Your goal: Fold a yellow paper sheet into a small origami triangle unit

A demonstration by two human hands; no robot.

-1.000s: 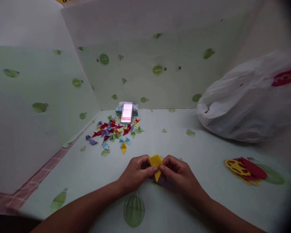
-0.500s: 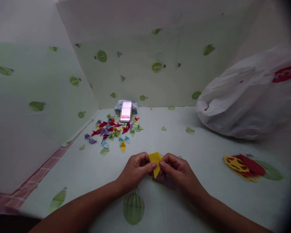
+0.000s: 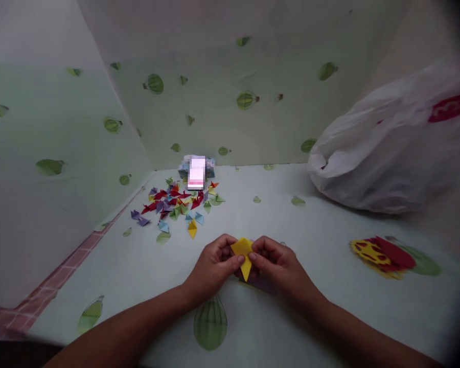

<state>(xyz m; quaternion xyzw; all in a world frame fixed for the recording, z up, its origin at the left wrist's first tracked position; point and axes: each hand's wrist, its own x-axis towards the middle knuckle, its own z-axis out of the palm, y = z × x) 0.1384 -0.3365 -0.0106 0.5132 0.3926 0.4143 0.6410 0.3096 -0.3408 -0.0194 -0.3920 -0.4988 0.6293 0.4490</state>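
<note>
Two hands work close together above the table (image 3: 164, 276): the left hand (image 3: 217, 260) and the right hand (image 3: 278, 260) each pinch one side of a small yellow paper (image 3: 243, 247), thumbs on top, so the paper is held between them with one point toward the person. The step in hand appears to be folding or creasing, and I judge that the next move calls for matched edges and firm thumb pressure, without tearing the thin paper. Just below the hands lies a flat purplish thing (image 3: 258, 284), mostly hidden. To the right rest some red and yellow cut pieces (image 3: 393, 254), overlapping. Farther, to the left, one folded yellow piece (image 3: 192, 229) lies before a loose heap of small folded papers (image 3: 163, 207) of many colours, which no container holds. At the right stands a bulging white plastic bag (image 3: 371, 163); its contents cannot be seen. Behind the heap, a bright blurred screen (image 3: 197, 171) stands before a small box (image 3: 182, 169), whose inside is not visible.
</note>
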